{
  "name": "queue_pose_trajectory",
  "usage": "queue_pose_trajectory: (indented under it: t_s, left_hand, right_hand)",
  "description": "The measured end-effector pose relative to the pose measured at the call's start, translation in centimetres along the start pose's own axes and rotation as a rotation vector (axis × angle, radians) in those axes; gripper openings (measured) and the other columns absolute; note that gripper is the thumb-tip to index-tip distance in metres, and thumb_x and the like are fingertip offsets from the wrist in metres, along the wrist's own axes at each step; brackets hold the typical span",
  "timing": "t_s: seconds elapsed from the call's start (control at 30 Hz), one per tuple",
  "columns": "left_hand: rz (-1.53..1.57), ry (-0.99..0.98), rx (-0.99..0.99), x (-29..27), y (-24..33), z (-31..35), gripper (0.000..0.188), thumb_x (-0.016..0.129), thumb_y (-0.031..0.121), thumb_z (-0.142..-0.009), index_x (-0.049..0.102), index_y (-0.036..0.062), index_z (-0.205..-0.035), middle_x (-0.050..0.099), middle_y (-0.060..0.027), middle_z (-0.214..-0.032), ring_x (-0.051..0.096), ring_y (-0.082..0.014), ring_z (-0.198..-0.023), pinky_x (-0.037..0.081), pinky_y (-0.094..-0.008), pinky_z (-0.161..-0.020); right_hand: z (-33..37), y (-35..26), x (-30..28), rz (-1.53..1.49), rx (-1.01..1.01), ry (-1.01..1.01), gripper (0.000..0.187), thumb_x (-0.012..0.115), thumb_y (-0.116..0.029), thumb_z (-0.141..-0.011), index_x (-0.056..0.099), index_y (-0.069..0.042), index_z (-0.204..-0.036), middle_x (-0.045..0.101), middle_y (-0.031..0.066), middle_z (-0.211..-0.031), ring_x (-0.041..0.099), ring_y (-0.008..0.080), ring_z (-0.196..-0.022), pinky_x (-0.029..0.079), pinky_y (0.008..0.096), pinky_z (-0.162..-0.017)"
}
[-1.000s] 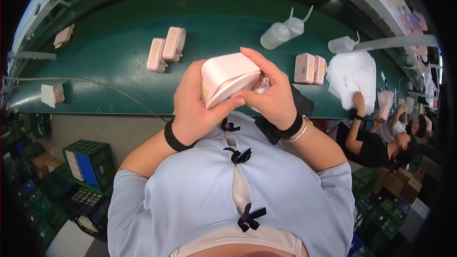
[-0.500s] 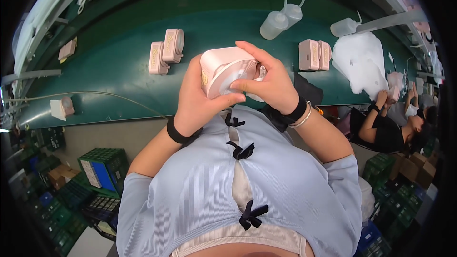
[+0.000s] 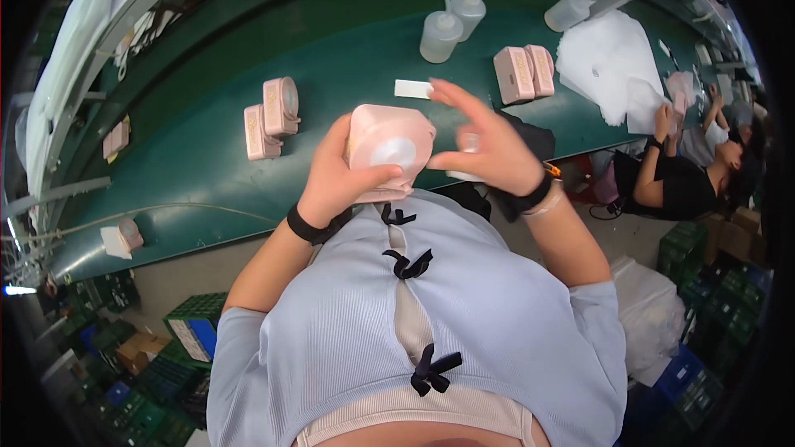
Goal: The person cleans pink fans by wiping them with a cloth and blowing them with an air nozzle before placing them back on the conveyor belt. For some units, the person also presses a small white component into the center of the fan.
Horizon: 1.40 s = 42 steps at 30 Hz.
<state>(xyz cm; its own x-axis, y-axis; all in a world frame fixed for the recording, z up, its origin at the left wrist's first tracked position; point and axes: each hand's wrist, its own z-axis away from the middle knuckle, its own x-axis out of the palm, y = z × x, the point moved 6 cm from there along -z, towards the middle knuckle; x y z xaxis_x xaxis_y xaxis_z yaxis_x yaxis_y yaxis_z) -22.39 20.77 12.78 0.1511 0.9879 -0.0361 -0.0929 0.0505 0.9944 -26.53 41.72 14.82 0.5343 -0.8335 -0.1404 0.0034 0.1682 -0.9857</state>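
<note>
My left hand (image 3: 335,170) grips a pale pink boxy housing (image 3: 385,128) with a rounded front and a lighter round disc in its middle, thumb resting near the disc. The housing is held above the near table edge. Just right of it and apart from it, my right hand (image 3: 489,145) has its thumb and upper fingers spread, somewhat blurred. Bits of a crumpled white cloth (image 3: 469,142) show between its curled lower fingers and palm; the rest is hidden. A small white rectangular piece (image 3: 412,88) lies on the table beyond the hands.
On the green table (image 3: 348,66) stand pink housings at left (image 3: 280,108) and at right (image 3: 523,73). Clear squeeze bottles (image 3: 440,36) stand at the back. White sheets (image 3: 609,66) and a black cloth (image 3: 530,132) lie right. A co-worker (image 3: 662,174) sits at far right.
My right hand has come off the pink housing and moved right, its upper fingers opening. The housing has turned and lowered in my left hand. The view has shifted, and the white rectangular piece shows.
</note>
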Motion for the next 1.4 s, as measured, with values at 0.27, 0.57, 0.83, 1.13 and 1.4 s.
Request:
queue_pose_trajectory:
  t_s: [0.27, 0.57, 0.83, 1.13, 1.4]
  left_hand:
    - [0.475, -0.009, -0.326, -0.6, -4.0, -0.5, 0.062, 0.074, 0.020, -0.087, 0.044, -0.0023, -0.136, 0.059, -0.0120, -0.126, 0.061, -0.0189, -0.112, 0.050, -0.0328, -0.096]
    - [0.613, -0.006, -0.599, 1.4, -4.9, -0.8, 0.053, 0.066, 0.016, -0.090, 0.046, -0.0039, -0.135, 0.061, -0.0131, -0.124, 0.064, -0.0198, -0.108, 0.052, -0.0343, -0.095]
    - [0.451, 0.151, -0.394, -0.8, -4.0, 0.2, 0.046, 0.067, 0.009, -0.085, 0.053, -0.0036, -0.127, 0.064, -0.0118, -0.116, 0.064, -0.0209, -0.105, 0.053, -0.0339, -0.090]
    - [-0.556, 0.534, -0.014, -11.8, -1.8, 7.6, 0.057, 0.077, 0.016, -0.074, 0.055, 0.0000, -0.124, 0.067, -0.0145, -0.107, 0.066, -0.0246, -0.100, 0.054, -0.0363, -0.082]
    - [-1.262, 0.637, -0.090, -18.2, -0.2, 13.4, 0.064, 0.076, 0.018, -0.069, 0.055, 0.0119, -0.129, 0.069, -0.0161, -0.101, 0.068, -0.0345, -0.091, 0.055, -0.0399, -0.078]
  right_hand:
    - [19.1, 23.7, -8.1, 0.540, 0.821, -0.053, 0.041, 0.079, -0.019, -0.081, 0.064, -0.002, -0.115, 0.067, 0.0036, -0.111, 0.062, 0.0138, -0.097, 0.050, 0.0314, -0.086]
    - [19.7, 42.0, -10.9, -0.724, 0.493, 0.937, 0.035, 0.070, -0.030, -0.093, 0.058, -0.008, -0.117, 0.062, 0.0012, -0.111, 0.058, 0.0126, -0.092, 0.048, 0.0296, -0.077]
    - [21.4, 39.6, -12.3, -0.408, 0.443, 1.201, 0.030, 0.064, -0.030, -0.098, 0.061, -0.004, -0.114, 0.065, 0.0027, -0.102, 0.058, 0.0108, -0.085, 0.047, 0.0274, -0.076]
    - [11.3, 10.9, -10.6, -0.223, -0.088, 0.494, 0.033, 0.063, -0.028, -0.096, 0.057, -0.002, -0.117, 0.069, 0.0131, -0.113, 0.056, 0.0141, -0.057, 0.047, 0.0244, -0.054]
    - [1.2, 1.9, 9.3, 0.808, -0.247, -0.508, 0.045, 0.069, -0.047, -0.085, 0.054, -0.005, -0.092, 0.063, 0.0142, -0.087, 0.061, 0.0363, -0.073, 0.050, 0.0430, -0.065]
